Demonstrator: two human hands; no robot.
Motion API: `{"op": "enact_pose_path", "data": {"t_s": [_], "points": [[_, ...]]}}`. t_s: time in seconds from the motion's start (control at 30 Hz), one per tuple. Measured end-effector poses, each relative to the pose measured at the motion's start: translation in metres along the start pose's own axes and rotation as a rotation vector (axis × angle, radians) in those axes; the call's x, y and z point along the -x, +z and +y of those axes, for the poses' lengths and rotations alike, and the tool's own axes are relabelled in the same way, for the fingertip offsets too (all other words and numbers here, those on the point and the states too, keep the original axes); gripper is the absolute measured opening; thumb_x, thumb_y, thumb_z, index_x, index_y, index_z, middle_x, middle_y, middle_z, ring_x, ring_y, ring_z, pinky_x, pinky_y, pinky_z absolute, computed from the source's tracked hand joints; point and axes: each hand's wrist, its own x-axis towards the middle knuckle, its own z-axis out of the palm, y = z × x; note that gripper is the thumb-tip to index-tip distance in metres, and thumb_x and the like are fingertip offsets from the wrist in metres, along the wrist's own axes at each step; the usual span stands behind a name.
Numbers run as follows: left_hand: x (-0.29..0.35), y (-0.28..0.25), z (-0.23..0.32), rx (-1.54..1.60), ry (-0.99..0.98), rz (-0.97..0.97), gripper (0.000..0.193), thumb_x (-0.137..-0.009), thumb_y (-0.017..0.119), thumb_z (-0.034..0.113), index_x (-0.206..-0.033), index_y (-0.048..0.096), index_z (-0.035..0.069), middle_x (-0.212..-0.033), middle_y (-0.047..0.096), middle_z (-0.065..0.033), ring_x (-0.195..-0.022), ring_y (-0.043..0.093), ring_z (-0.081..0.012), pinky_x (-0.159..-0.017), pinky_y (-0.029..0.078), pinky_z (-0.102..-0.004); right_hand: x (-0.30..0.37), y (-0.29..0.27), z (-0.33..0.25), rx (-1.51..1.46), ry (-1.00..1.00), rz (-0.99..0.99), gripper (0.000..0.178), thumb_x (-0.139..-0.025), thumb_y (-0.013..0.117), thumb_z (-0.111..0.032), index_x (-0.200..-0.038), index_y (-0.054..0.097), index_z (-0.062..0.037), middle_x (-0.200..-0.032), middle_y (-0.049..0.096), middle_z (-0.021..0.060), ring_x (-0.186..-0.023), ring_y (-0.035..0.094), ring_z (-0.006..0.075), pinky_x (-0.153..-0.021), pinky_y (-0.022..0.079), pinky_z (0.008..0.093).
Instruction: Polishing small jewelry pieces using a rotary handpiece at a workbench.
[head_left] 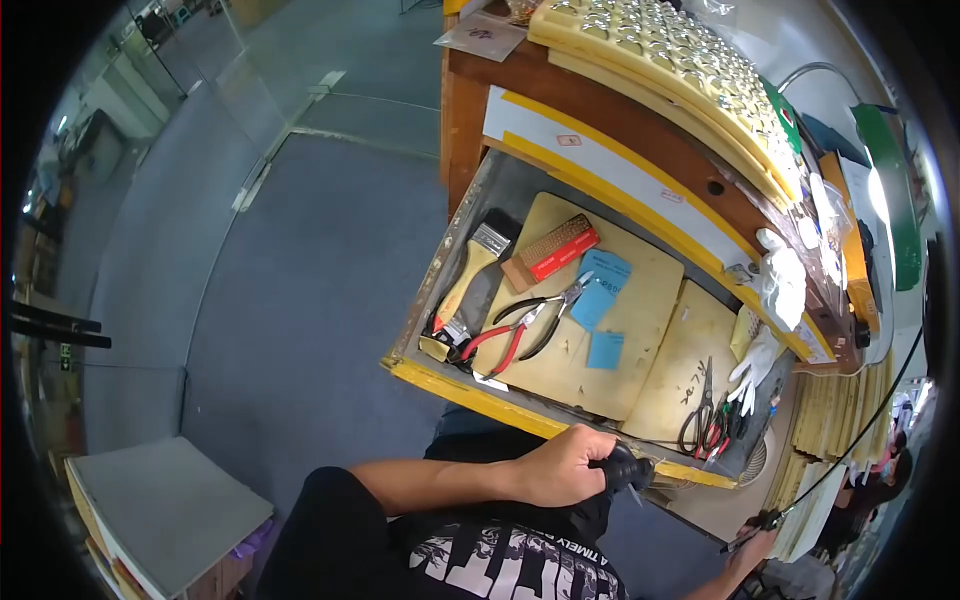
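At the near edge of the open drawer (480, 400), our left hand (572, 468) is wrapped around a dark object (625, 466) whose kind we cannot tell; to its right, well apart, our right hand (760, 546) grips a black corded tool (768, 520), long axis slanting from lower left to upper right; beyond, inside the drawer, lie red-handled pliers (516, 348), scissors (707, 403) and a brush (468, 275).

Big white lettering crosses my black shirt (515, 562); dark handwriting marks the board (668, 370) before me. Print shows on the larger blue sheet (602, 287), the red label (566, 255) and a small sticker (569, 141).
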Motion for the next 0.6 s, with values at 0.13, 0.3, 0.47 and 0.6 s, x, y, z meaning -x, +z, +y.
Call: {"op": "enact_pose_path", "data": {"t_s": [0.13,0.3,0.47,0.6], "points": [[0.006,-0.009,0.011,-0.142,0.097,-0.001,0.021,-0.078,0.06,0.0,-0.097,0.068,-0.003,-0.103,0.069,-0.0145,-0.099,0.064,-0.0272,-0.09,0.049,-0.0343,0.051,0.054,-0.021,-0.203,0.156,-0.072,0.026,-0.1,0.039,-0.021,-0.116,0.05,-0.0035,-0.083,0.053,0.0072,-0.068,0.054,0.0184,-0.062,0.047,0.0316],[0.009,-0.011,0.011,-0.261,0.256,0.038,0.03,-0.071,0.06,-0.006,-0.099,0.069,-0.002,-0.106,0.068,-0.0159,-0.103,0.064,-0.029,-0.09,0.05,-0.0354,0.094,0.12,-0.084,-0.557,0.423,-0.34,0.031,-0.098,0.054,-0.035,-0.113,0.055,-0.0077,-0.09,0.058,0.0046,-0.068,0.05,0.0188,-0.063,0.042,0.035],[0.005,-0.013,0.024,-0.338,0.325,0.149,0.02,-0.079,0.07,0.0,-0.099,0.07,0.0,-0.106,0.069,-0.0143,-0.101,0.066,-0.0259,-0.09,0.051,-0.0353,0.111,0.187,-0.136,-0.922,0.378,-0.493,0.025,-0.1,0.042,-0.029,-0.108,0.057,-0.0107,-0.084,0.053,0.001,-0.071,0.037,0.0161,-0.066,0.031,0.0324],[0.004,-0.019,0.023,-0.383,0.267,0.233,0.017,-0.083,0.066,-0.005,-0.099,0.07,-0.002,-0.103,0.071,-0.014,-0.099,0.067,-0.0225,-0.089,0.051,-0.0315,0.095,0.238,-0.174,-1.267,0.368,-0.454,0.028,-0.101,0.045,-0.032,-0.11,0.057,-0.0086,-0.084,0.051,0.0016,-0.071,0.037,0.0158,-0.068,0.032,0.0304]]}}
